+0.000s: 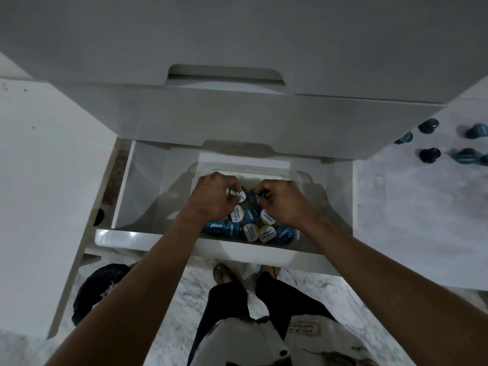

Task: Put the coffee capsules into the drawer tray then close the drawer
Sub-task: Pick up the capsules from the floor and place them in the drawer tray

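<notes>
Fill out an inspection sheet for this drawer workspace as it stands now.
Surface: white countertop on the right, bare where visible.
Job's things: open white drawer holds a clear plastic tray with round blue and white foil-topped coffee capsules; more dark and blue capsules on the countertop.
Clutter: dark bin on the floor.
Hands: left hand pinches a white capsule; right hand pinches a blue one, both over the tray.
Cables: nothing seen.
Surroundings: marbled floor, closed white upper drawers.
</notes>
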`<state>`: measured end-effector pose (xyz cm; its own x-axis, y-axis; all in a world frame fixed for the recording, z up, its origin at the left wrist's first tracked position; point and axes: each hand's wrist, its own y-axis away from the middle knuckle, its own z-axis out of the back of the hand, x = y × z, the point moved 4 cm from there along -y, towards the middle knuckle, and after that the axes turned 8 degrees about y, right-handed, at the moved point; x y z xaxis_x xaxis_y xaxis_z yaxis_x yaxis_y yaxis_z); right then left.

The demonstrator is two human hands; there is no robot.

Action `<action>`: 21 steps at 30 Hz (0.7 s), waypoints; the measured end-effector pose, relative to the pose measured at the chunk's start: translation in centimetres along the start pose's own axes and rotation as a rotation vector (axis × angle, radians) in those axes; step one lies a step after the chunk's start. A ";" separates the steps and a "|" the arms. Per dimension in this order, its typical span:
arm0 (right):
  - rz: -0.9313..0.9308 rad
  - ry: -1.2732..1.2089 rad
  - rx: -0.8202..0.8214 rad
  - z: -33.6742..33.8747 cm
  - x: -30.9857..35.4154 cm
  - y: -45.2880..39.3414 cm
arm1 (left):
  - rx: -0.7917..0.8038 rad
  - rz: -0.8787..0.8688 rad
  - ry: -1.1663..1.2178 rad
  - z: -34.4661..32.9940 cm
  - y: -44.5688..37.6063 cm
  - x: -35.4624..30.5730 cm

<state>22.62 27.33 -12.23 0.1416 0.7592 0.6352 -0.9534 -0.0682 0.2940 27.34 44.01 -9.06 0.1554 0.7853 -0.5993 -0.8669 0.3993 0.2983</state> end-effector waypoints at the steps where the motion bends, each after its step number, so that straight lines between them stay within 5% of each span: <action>1: -0.005 -0.001 0.001 0.0 0.0 0.1 | 0.004 0.000 -0.002 0.0 0.0 0.1; 21: -0.081 -0.198 -0.456 5.9 3.4 10.8 | -0.207 -0.220 0.214 2.6 6.7 -4.9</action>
<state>14.38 25.33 -2.63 0.2257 0.6103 0.7594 -0.9505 0.3090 0.0342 22.03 44.06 -2.21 0.2654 0.5655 -0.7809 -0.9044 0.4266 0.0016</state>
